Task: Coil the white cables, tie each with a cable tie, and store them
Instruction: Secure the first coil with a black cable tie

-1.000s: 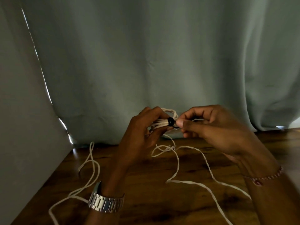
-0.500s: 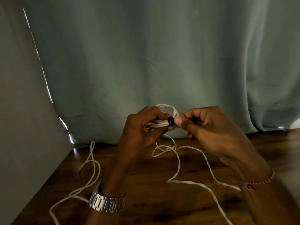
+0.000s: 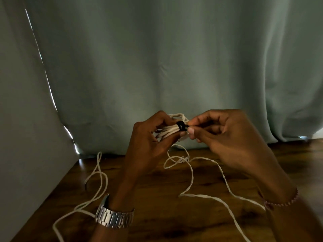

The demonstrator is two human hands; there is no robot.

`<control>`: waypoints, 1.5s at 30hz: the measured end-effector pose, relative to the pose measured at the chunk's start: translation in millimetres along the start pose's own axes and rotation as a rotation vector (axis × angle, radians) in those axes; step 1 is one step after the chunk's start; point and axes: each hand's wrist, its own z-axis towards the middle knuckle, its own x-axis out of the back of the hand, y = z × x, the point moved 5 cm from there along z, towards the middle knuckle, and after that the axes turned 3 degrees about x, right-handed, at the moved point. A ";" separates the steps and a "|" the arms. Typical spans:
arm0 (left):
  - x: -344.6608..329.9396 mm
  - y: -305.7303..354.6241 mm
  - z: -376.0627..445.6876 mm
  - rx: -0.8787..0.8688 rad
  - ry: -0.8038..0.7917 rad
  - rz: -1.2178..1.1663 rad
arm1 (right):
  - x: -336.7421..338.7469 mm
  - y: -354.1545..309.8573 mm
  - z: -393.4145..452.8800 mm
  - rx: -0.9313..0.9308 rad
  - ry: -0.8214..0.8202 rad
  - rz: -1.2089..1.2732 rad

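Observation:
A coiled white cable (image 3: pixel 168 132) is held above the wooden table (image 3: pixel 166 222), in front of the curtain. My left hand (image 3: pixel 150 144) grips the coil, thumb and fingers curled round its strands. A black cable tie (image 3: pixel 181 126) wraps the coil near its right end. My right hand (image 3: pixel 225 137) pinches the tie's end between thumb and forefinger. The coil's right part is hidden behind my right fingers. A loose white cable (image 3: pixel 206 196) trails over the table below my hands, and another white cable (image 3: pixel 95 186) lies at the left.
A grey-green curtain (image 3: pixel 174 67) hangs close behind the table's far edge. A pale wall (image 3: pixel 26 154) bounds the table on the left. A metal watch (image 3: pixel 114 217) sits on my left wrist, a bead bracelet (image 3: pixel 279 203) on my right.
Both hands have risen slightly with the coil and stayed together. The right fingers shifted on the black tie. The loose cables on the table lie as before.

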 end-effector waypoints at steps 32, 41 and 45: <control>-2.2 6.1 -1.0 0.048 -0.057 -0.090 | 7.5 3.4 6.2 0.105 -0.047 -0.010; -5.2 10.2 -0.5 0.065 -0.120 -0.050 | 6.5 0.6 4.6 0.134 -0.095 -0.104; -9.6 11.6 -1.1 0.002 -0.178 0.056 | 4.2 3.0 3.3 0.067 -0.154 -0.186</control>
